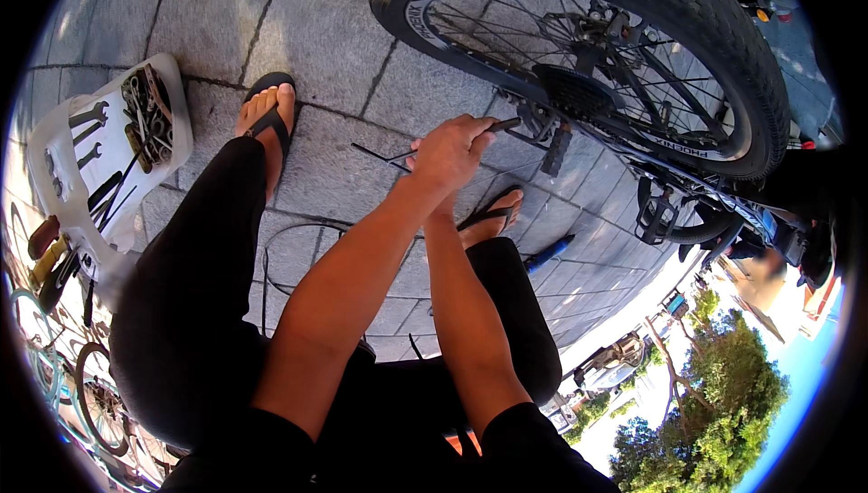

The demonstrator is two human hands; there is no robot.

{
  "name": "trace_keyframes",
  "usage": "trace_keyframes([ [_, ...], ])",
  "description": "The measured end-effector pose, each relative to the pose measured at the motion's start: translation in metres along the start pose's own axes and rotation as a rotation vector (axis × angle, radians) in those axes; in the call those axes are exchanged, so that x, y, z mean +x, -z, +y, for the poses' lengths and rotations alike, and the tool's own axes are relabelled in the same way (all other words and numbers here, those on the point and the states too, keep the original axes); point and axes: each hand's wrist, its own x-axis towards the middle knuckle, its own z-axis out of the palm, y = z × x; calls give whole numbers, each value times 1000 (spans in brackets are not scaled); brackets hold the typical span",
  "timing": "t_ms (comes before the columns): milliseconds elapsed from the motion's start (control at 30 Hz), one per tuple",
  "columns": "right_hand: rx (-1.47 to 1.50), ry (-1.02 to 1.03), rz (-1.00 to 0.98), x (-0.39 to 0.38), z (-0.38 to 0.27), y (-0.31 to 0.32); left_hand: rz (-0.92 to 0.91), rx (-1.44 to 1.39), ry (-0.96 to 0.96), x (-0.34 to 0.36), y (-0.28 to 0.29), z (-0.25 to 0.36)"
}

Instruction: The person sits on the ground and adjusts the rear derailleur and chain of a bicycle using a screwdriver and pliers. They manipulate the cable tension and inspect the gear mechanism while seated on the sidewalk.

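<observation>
My left hand is closed around a short dark rod-shaped piece, whose end sticks out toward the bicycle's rear gear mechanism. Beneath it, my right hand is mostly hidden by the left, with curled fingertips showing at its side. A thin bent black rod runs out from those fingertips; its exact kind is unclear. The bicycle's knobby wheel rises beyond my hands, its sprockets close to them. A pedal is just right of my left hand.
At left, a white plastic tray carries wrenches and other tools. A thin black cable loops over the paving between my legs. A blue-and-black tool-like object lies by my right foot. More bicycles are at lower left.
</observation>
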Motion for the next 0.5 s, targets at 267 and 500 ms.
trace_keyframes([
  [267,203,13,9,-5,-11,1,-80,23,-11,0,3,-1],
  [500,-94,89,57,-5,-4,10,-73,88,-25,-1,3,0],
])
